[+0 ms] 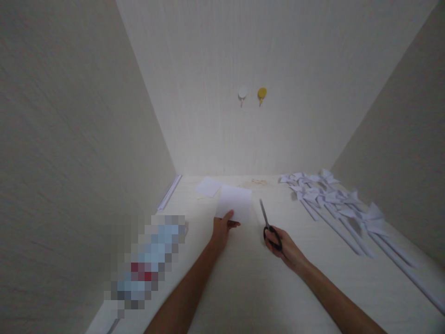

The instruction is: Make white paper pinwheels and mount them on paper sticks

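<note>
A Pinch and a Grip, Mid-Frame

Just below centre, the left hand (224, 227) pinches a white sheet (236, 203) by its lower edge, thumb on top; a flat, light hold should keep it from buckling. Right of that, the right hand (284, 246) grasps scissors (267, 223), apart from the sheet; fingertips are best kept clear of the blades. The pixelated item (153, 255), lower left, shows no readable writing.

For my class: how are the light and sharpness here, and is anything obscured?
Head view: dim, greyish light, the side walls darker than the back wall; no strong glare on the white paper; fine detail soft, though the scissors are recognisable; coarse pixel blocks obscure an area at left.
</note>
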A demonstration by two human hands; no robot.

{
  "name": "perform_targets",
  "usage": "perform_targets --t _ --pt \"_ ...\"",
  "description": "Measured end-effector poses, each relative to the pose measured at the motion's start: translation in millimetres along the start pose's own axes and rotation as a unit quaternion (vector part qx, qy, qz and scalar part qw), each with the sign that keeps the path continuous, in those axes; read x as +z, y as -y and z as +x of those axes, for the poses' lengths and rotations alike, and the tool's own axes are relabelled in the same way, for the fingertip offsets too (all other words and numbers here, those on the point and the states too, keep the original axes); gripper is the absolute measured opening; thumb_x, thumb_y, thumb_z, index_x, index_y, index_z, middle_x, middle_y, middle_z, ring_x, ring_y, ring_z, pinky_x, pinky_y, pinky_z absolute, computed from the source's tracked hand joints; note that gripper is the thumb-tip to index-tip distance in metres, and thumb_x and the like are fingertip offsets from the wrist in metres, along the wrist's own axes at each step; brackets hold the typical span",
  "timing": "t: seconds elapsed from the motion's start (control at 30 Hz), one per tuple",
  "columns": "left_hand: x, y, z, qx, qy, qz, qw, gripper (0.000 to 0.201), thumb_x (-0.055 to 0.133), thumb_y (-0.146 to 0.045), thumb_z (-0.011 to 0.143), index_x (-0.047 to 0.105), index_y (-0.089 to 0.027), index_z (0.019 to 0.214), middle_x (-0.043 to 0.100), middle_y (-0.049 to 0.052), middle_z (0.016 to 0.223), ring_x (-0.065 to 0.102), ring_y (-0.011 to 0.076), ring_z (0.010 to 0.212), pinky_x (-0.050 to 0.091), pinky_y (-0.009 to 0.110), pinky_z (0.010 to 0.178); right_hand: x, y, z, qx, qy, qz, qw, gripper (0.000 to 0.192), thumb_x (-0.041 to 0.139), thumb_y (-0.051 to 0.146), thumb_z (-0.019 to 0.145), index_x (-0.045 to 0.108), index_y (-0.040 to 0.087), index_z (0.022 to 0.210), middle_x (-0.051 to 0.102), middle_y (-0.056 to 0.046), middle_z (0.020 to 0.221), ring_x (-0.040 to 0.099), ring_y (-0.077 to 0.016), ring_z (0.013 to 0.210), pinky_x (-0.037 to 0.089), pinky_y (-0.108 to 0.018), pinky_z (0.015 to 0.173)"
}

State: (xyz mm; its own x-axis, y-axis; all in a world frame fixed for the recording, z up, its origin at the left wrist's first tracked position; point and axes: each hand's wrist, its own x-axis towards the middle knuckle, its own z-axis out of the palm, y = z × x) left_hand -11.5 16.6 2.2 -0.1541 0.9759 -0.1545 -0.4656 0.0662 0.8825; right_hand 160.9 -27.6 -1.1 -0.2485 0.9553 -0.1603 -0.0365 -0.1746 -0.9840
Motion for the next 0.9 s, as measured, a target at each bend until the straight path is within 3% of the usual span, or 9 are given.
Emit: perform_targets --t 0.13,0.3,0.47,0.67,0.77,0.9 --pt "-1.5 5 -3 0.0 0.088 0.055 0.995 0.012 0.059 -0.023 0.057 0.056 -0.012 0.061 0.056 -0.002 0.047 0.044 0.0073 0.032 0.034 0.019 0.032 -2 4 3 -0.054 -0.101 0.096 0.989 0.033 0.057 0.047 0.063 0.042 0.016 0.063 0.044 0.004 0.053 0.024 -0.0011 0.033 0.011 -0.018 0.031" --pt "-3.7 12 -8 -0.025 0.19 0.154 0.969 0.012 0.06 -0.02 0.054 0.055 -0.012 0.06 0.05 -0.003 0.042 0.04 0.0064 0.03 0.028 0.018 0.029 -6 1 6 -0.096 -0.201 0.126 0.967 0.031 0.067 0.038 0.056 0.043 0.017 0.059 0.033 0.008 0.047 0.025 -0.0021 0.036 0.016 -0.017 0.031" --pt "-1.9 13 -7 -0.007 0.184 0.186 0.965 0.014 0.061 -0.023 0.054 0.055 -0.011 0.058 0.051 -0.002 0.044 0.042 0.0069 0.035 0.031 0.019 0.034 -10 -6 10 -0.108 -0.204 0.135 0.963 0.031 0.071 0.029 0.051 0.043 0.018 0.061 0.038 0.009 0.048 0.034 -0.0035 0.039 0.024 -0.016 0.035" --pt "-0.8 8 -4 0.03 0.123 0.148 0.981 0.02 0.063 -0.029 0.056 0.059 -0.01 0.057 0.057 0.001 0.052 0.049 0.0096 0.045 0.037 0.021 0.045 -11 -7 10 -0.084 -0.175 0.089 0.977 0.033 0.071 0.025 0.048 0.041 0.019 0.059 0.035 0.011 0.044 0.03 -0.0029 0.037 0.019 -0.017 0.035" --pt "-0.5 5 -3 0.031 0.101 0.132 0.986 0.022 0.064 -0.032 0.054 0.059 -0.011 0.057 0.057 0.001 0.052 0.048 0.0089 0.044 0.036 0.02 0.043 -10 -6 10 -0.077 -0.14 0.064 0.985 0.033 0.072 0.024 0.047 0.041 0.019 0.059 0.036 0.01 0.044 0.031 -0.0036 0.038 0.019 -0.017 0.036" --pt "-0.2 3 -4 0.027 0.108 0.148 0.983 0.029 0.063 -0.039 0.055 0.056 -0.011 0.052 0.052 -0.002 0.045 0.043 0.0067 0.038 0.033 0.018 0.037 -8 -6 9 -0.085 -0.164 0.071 0.98 0.034 0.072 0.023 0.047 0.04 0.018 0.058 0.035 0.01 0.045 0.03 -0.0033 0.038 0.018 -0.017 0.036"
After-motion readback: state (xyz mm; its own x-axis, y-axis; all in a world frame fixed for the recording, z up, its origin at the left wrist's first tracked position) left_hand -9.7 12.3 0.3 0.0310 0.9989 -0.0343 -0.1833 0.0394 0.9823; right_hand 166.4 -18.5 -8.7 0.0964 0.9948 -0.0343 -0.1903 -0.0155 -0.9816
